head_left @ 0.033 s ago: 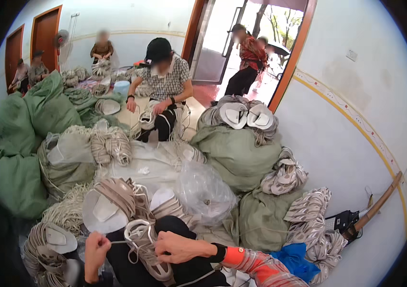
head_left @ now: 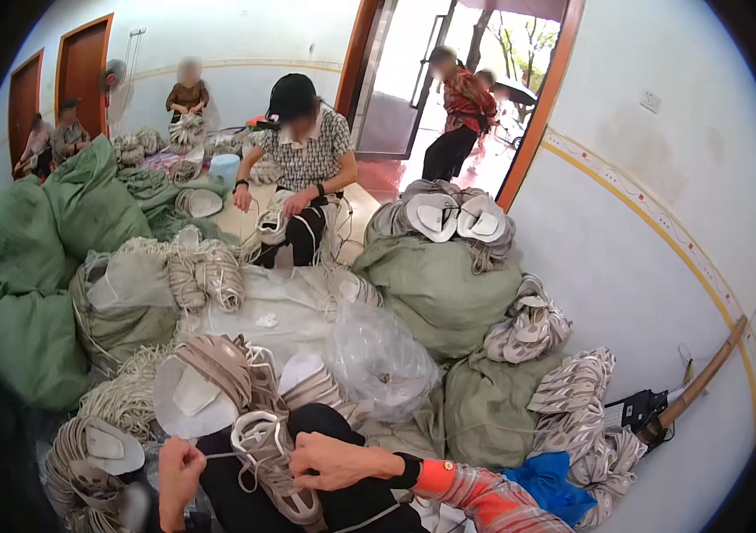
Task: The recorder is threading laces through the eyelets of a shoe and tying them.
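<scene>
Both hands worked a shoe upper [head_left: 273, 462]: left hand [head_left: 179, 471] fingers pinched its cord, right hand [head_left: 335, 460] fingers gripped it. Green sacks [head_left: 435, 289] and a clear plastic bag [head_left: 378, 360] crowded ahead.

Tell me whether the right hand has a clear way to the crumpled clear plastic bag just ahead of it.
Probably yes: the right hand rests on the shoe upper in the lap, and the clear plastic bag lies just beyond it with nothing between.

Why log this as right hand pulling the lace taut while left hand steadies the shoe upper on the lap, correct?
Hands are swapped. In the head view the left hand pulls the white lace taut, and the right hand steadies the shoe upper on the lap.
</scene>
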{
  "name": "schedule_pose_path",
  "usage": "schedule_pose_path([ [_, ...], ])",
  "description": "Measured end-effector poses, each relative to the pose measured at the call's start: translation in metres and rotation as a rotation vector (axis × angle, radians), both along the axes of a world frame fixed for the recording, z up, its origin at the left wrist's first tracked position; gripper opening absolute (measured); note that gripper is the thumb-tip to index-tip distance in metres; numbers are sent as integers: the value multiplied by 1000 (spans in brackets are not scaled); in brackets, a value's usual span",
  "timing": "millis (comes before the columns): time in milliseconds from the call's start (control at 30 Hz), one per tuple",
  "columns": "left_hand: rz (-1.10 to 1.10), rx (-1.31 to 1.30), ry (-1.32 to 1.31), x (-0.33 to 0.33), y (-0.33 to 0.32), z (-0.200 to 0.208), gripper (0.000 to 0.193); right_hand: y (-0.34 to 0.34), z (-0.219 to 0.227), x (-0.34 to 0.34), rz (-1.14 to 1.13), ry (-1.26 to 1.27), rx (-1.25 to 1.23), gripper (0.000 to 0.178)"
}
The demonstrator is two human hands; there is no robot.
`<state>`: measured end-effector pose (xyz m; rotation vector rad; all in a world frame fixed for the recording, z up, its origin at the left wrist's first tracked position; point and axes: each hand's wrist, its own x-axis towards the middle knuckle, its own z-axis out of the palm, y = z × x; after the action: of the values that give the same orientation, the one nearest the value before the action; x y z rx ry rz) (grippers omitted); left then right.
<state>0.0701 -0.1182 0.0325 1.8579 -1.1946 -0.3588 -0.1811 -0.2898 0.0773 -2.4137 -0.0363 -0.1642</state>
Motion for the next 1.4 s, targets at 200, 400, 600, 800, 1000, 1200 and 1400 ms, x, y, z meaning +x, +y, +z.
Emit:
schedule_pose_path([
  [200,110,-128,-459,-12,18,24,12,-19,-23,-4,-100,28,-214,15],
  [400,143,-104,-559,-34,-11,34,8,-37,-25,-24,-516,246,-64,20],
  [600,140,-134,-343,-47,6,34,8,-25,-60,-4,-517,277,-200,22],
  [800,-137,-198,23,-69,-31,55,6,-22,-33,13,-457,113,-163,21],
  [1000,-132,44,-191,-48,-68,-8,22,0,-55,33,-211,-271,-194,23],
  [1200,-316,83,-301,-62,-105,-42,18,-8,-20,15,-283,-135,-219,19],
  [1400,-50,-123,70,-69,-84,-14,14,-7,-18,41,-318,-379,-102,10],
])
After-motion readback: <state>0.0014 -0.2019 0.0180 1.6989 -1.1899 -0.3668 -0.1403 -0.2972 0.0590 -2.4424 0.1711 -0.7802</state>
